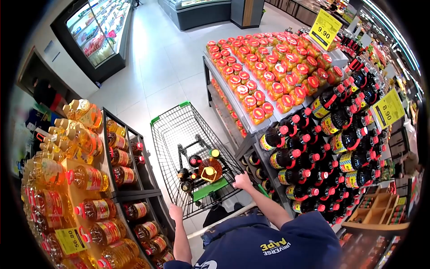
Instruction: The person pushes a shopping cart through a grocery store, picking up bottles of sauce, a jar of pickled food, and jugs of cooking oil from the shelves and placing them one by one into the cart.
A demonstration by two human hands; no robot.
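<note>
Both of my hands are at the near end of a wire shopping cart with green corners. My left hand is closed at the cart's near left side. On the near right side my right hand is closed at the cart's edge. Inside the cart, near the green flap, stand a large oil bottle with a yellow cap, a jar with a yellow-green lid and several dark bottles. What exactly the fingers wrap round is small in view.
Shelves of oil bottles line the left. To the right, close to the cart, stand a display of red-lidded jars and dark bottles. A freezer and a glass-fronted fridge stand ahead. A person is at far left.
</note>
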